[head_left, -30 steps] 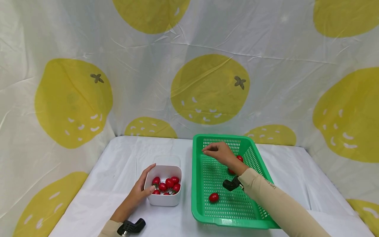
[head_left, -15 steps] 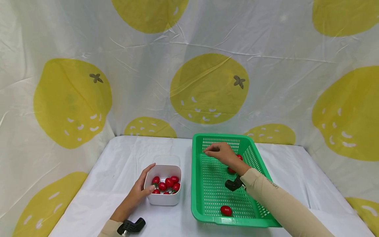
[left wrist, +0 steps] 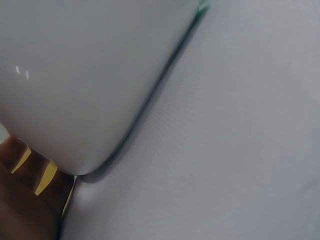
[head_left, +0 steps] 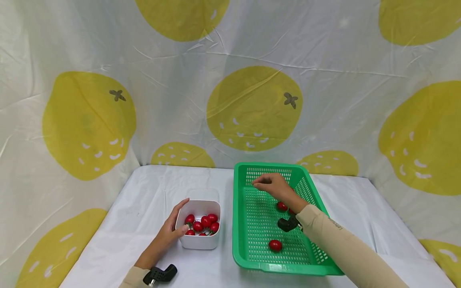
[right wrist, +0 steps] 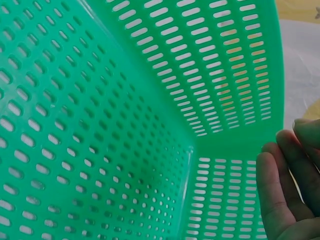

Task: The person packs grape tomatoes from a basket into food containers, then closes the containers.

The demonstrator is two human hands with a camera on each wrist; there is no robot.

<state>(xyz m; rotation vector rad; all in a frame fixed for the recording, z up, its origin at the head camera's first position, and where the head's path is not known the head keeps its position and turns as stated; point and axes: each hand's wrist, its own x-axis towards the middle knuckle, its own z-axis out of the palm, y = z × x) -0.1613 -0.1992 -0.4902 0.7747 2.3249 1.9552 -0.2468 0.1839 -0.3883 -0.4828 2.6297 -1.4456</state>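
On the left of the head view, a white square container holds several cherry tomatoes. My left hand holds it at its left side, thumb at the near rim and fingers along the outer wall. The left wrist view shows the fingers against the glossy container wall. Over the far half of a green perforated basket hovers my right hand, fingers bent and thumb close to the index finger. No object shows between those fingers in the right wrist view.
One cherry tomato lies near the basket's front. More tomatoes sit under my right wrist, partly hidden by the arm. A clear lid-like piece is behind the container. A fruit-print curtain hangs behind the table.
My right hand has shifted slightly right above the basket. The front tomato has rolled right and nearer, then slightly back; those by the wrist have shifted too. My left hand stays put.
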